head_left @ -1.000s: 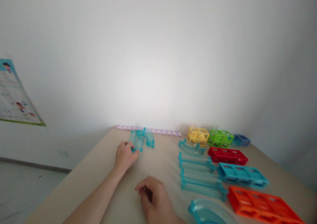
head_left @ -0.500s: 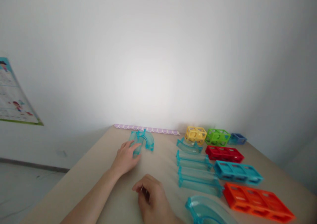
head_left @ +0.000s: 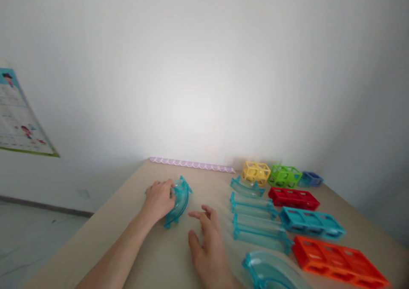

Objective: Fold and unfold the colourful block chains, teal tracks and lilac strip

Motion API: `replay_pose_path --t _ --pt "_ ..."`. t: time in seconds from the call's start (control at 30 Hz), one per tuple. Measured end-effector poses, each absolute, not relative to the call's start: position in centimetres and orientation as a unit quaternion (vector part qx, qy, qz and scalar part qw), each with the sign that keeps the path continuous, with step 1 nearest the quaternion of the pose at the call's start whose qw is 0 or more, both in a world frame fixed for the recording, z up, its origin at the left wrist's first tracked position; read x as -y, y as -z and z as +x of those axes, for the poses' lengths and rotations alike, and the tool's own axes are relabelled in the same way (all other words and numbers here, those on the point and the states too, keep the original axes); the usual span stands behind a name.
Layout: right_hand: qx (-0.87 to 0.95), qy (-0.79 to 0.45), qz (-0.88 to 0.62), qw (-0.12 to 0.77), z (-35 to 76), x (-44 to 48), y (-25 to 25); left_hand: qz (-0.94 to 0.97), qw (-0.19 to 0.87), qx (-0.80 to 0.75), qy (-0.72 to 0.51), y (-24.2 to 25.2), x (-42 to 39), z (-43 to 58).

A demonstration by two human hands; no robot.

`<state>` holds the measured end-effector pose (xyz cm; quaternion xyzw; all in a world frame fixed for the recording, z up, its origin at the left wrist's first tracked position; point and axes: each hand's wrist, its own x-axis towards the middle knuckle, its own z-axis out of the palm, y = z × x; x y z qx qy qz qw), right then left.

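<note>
Two bare hands worked over the pale surface [head_left: 209, 189], the left hand [head_left: 159, 200] bent over a teal curved track piece [head_left: 182, 199] that showed at its three o'clock. Its fingertips met the piece, but the palm hid much of the contact, so I could not tell whether the grip pinched it or merely rested there. A scrap of teal [head_left: 146, 192] also peeked out at the hand's nine o'clock; how it related to the curve was hidden.

The right hand [head_left: 208, 244], at the left hand's four o'clock, held nothing visible, its fingers parted and loosely bent, near the curve yet apart from it.

A loose left grip might have let the curve rock or skid, its smooth, bowed wall offering little to hold. If hidden parts were joined beneath that palm, a sideways twist could have unseated them. Swinging the right hand outward risked jostling the straight channels [head_left: 260, 233] at its three o'clock, the nearer one lying against or just beside the orange frame [head_left: 338, 259].
</note>
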<state>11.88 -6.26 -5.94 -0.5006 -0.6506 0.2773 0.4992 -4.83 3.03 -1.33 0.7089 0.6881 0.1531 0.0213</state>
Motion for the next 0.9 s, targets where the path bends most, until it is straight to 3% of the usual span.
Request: replay_pose_path --t 0.13,0.3,0.73,0.9 --pt "0.614 -0.391 -0.489 0.481 11.5 5.7 6.1 0.762 0.066 -0.613 -0.2 1.7 -2.6 -3.9" --pt "0.525 -0.476 -0.457 0.538 11.1 4.9 6.3 0.766 0.077 -0.594 -0.234 2.1 -2.3 -3.3" --pt "0.43 -0.509 -0.473 0.577 11.3 4.5 6.1 0.741 0.063 -0.636 -0.208 2.0 -2.4 -3.3" --pt "0.439 -0.498 -0.461 0.589 11.3 4.8 6.1 0.708 0.052 -0.62 -0.334 2.2 -3.0 -3.9"
